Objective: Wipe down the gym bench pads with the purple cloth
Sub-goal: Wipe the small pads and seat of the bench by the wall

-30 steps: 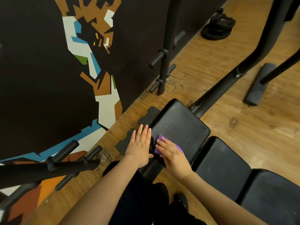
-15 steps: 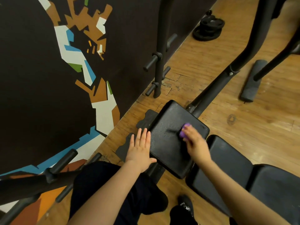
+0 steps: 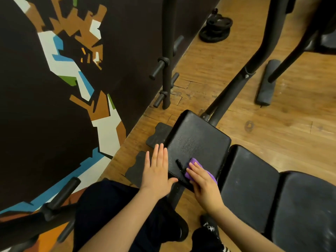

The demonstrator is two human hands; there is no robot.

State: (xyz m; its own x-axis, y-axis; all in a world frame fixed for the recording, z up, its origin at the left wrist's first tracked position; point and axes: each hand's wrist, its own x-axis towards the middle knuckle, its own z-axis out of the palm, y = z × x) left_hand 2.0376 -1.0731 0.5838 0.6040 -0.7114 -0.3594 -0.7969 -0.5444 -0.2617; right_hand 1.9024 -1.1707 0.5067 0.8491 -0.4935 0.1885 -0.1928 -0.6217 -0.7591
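A black end pad point(image 3: 198, 140) of the gym bench lies in the middle of the head view, with a tear near its close edge. My right hand point(image 3: 203, 182) presses the purple cloth point(image 3: 195, 163) flat on the pad's near right corner, fingers lying over the cloth. My left hand point(image 3: 156, 170) rests with straight fingers on the pad's left edge, its thumb along the near edge. Two more black bench pads point(image 3: 249, 180) continue to the right.
A painted dark wall point(image 3: 54, 88) runs along the left. A black rack post point(image 3: 168, 57) with pegs stands by it. Weight plates point(image 3: 216, 28) lie on the wooden floor at the back. Bench frame tubes point(image 3: 234, 86) rise behind the pad. Black foam pieces point(image 3: 156, 135) lie left of the pad.
My right hand has slid the purple cloth from the pad's far right part back to its near right corner. My left hand has stayed on the pad's left edge.
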